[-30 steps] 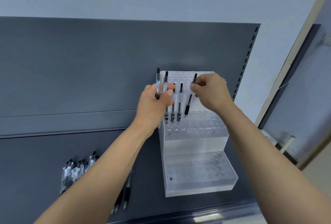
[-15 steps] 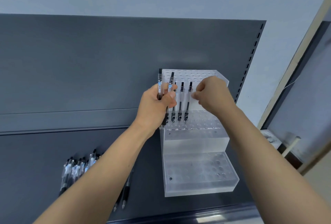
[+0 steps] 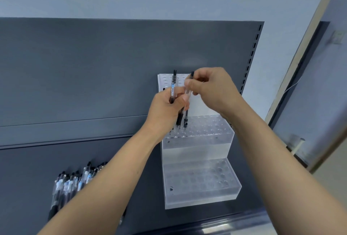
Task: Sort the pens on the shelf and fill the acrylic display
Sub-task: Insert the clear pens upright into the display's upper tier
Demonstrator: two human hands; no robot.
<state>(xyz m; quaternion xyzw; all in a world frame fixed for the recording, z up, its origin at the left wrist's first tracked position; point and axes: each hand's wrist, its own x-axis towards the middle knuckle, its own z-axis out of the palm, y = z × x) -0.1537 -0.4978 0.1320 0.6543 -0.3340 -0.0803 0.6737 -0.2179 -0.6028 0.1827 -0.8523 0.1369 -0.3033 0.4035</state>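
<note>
Leaving the middle tier, the right hand has swung back to the left hand and now pinches a pen. This pen stands nearly upright, clicker up, tip down over the acrylic display, with a clear barrel and black grip. The left hand grips a second pen, perhaps more.

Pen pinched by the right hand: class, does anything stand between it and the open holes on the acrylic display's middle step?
The thumb of the left hand lies across the pen pinched by the right hand. On the acrylic display, nothing visible covers the middle step's free holes.
</note>
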